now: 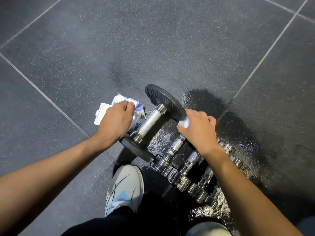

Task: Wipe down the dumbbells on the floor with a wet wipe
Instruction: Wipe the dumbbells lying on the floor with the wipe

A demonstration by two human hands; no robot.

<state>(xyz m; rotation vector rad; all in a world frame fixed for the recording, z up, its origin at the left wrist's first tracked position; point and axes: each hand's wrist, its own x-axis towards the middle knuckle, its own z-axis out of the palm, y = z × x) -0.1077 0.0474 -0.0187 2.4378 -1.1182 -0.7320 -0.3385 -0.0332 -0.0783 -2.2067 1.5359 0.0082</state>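
A large dumbbell (150, 122) with black plates and a knurled steel handle lies on the dark floor. My right hand (198, 129) is closed on a crumpled white wet wipe (185, 123) and presses it against the rim of the far black plate (164, 101). My left hand (115, 120) rests on the white and blue wet wipe pack (119, 103), fingers curled on its top; the pack's flap is open. Several small chrome dumbbells (180, 169) lie in a row under my right forearm.
The floor (153, 40) is dark speckled rubber tile with pale seams, and it looks wet and shiny around the dumbbells. My white shoe (124, 186) stands just near the big dumbbell's closer plate. My other knee shows at the bottom right.
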